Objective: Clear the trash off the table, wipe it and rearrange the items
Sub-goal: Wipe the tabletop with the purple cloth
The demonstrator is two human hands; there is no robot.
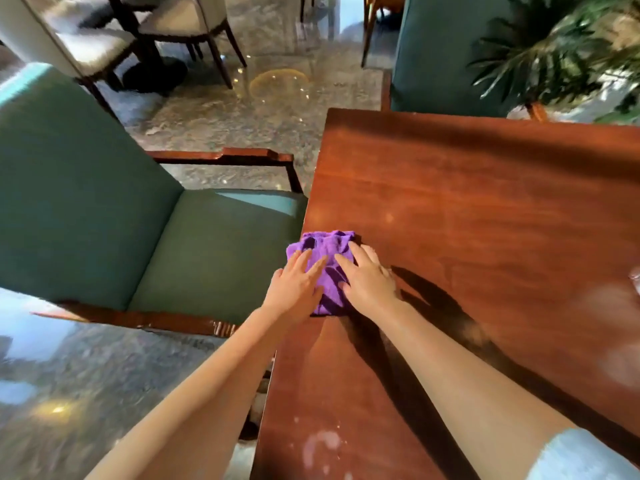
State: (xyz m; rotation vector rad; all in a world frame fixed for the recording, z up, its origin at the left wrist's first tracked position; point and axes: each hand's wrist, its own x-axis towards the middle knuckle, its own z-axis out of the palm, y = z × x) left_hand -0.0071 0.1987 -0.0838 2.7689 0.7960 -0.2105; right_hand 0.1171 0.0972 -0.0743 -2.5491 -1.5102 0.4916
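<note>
A crumpled purple cloth (327, 252) lies at the left edge of the reddish-brown wooden table (485, 209). My left hand (296, 289) presses flat on the cloth's left side, partly past the table edge. My right hand (369, 280) presses flat on its right side. Fingers of both hands are spread, and the middle of the cloth shows between them. Whitish smears (322, 445) mark the table near its front edge.
A green upholstered armchair (138, 220) with wooden arms stands close against the table's left edge. A leafy plant (561, 53) and a teal seat back (436, 46) are beyond the far edge. A small pale object (635, 277) shows at the right border. More chairs stand on the marble floor.
</note>
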